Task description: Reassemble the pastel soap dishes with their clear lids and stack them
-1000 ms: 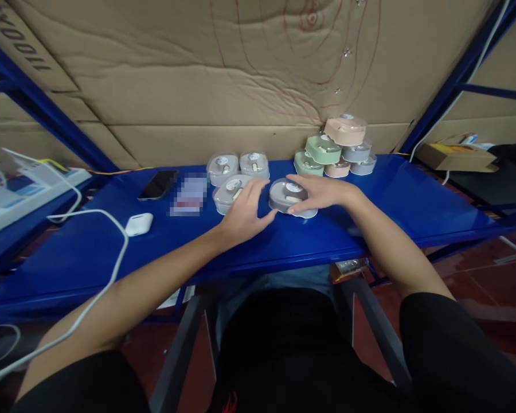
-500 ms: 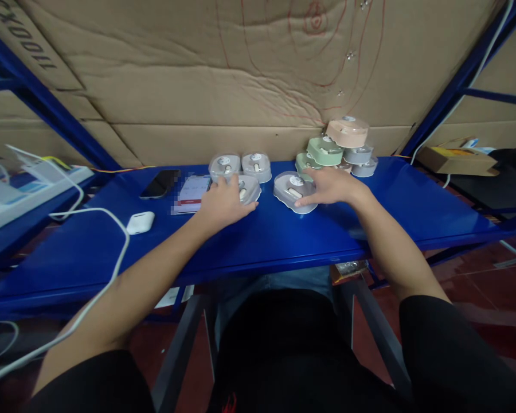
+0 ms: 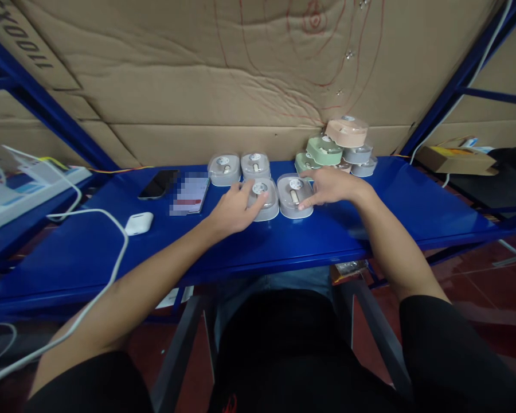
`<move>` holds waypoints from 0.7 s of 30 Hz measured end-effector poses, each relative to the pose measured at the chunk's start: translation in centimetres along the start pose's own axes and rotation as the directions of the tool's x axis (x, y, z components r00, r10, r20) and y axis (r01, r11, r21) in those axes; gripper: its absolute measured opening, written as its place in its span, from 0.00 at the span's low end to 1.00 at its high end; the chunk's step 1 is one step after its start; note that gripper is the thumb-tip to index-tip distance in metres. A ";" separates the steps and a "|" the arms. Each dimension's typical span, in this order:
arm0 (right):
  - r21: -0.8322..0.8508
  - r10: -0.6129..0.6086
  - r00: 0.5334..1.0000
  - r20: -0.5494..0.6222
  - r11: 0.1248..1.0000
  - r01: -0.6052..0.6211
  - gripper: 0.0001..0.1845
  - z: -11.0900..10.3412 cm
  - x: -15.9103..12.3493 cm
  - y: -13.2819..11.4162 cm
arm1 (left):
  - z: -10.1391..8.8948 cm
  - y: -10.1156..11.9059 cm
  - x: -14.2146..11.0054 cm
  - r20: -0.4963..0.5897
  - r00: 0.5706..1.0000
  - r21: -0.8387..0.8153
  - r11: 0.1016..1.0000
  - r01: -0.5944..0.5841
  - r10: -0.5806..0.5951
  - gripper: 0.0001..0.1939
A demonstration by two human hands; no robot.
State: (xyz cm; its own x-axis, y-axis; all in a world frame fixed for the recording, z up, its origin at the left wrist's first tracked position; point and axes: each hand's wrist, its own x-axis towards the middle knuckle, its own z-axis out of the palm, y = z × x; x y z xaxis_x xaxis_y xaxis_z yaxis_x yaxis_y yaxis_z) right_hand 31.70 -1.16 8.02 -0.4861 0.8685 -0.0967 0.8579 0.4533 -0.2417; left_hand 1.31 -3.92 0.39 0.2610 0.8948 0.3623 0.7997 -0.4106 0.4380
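Two rounded grey boxes with clear lids stand side by side on the blue table [image 3: 223, 252], touching or almost touching. My left hand [image 3: 236, 207] is on the left grey box [image 3: 264, 211], thumb on the lid and fingers round its far left side. With the thumb near its front right corner and fingers behind, my right hand [image 3: 329, 188] holds the right grey box [image 3: 290, 206]. Each lid carries a round white sticker and a small pale bar. Just behind are a back left grey box [image 3: 224, 171] and a back middle grey box [image 3: 255, 167].
A stack of lidded boxes, with a peach box [image 3: 346, 133] on top of a green box [image 3: 323, 151] and grey ones, stands at the back right. At left lie a black phone [image 3: 158, 184], a lit phone [image 3: 195, 192] and a white earbud case [image 3: 139, 223]. A white cable [image 3: 122, 252] crosses my left forearm.
My left hand has moved right and toward me with its grey box, away from the back pair. The right grey box has turned straighter and shifted slightly; the two now sit together.
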 end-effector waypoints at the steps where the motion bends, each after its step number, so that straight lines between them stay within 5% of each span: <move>1: 0.015 0.013 1.000 0.012 1.000 -0.013 0.58 -0.2 0.0 0.2 | 0.0 0.0 0.2 0.000 1.000 -0.023 1.000 -0.007 0.007 0.39; 12: 0.148 0.157 0.987 0.035 0.976 -0.161 0.55 -1.4 -1.1 2.2 | -0.6 0.4 0.8 0.104 0.994 -0.240 0.969 0.051 -0.027 0.34; 18: -0.149 0.150 0.971 -0.186 0.973 -0.179 0.47 -1.2 -0.7 2.2 | -1.7 -0.9 3.6 -0.059 0.998 0.069 0.997 -0.020 0.024 0.23; 21: -0.180 0.122 0.965 -0.234 0.970 -0.166 0.46 -0.8 -0.4 1.6 | -2.7 -1.4 7.0 0.131 0.984 0.297 0.943 -0.154 0.119 0.34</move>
State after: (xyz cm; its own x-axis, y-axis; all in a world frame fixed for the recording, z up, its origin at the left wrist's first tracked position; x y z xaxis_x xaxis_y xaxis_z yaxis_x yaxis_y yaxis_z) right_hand 33.38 -0.64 8.41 -0.3256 0.9398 0.1033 0.9424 0.3314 -0.0447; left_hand 0.52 2.45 4.54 0.4229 0.8547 0.3011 0.8741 -0.4724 0.1132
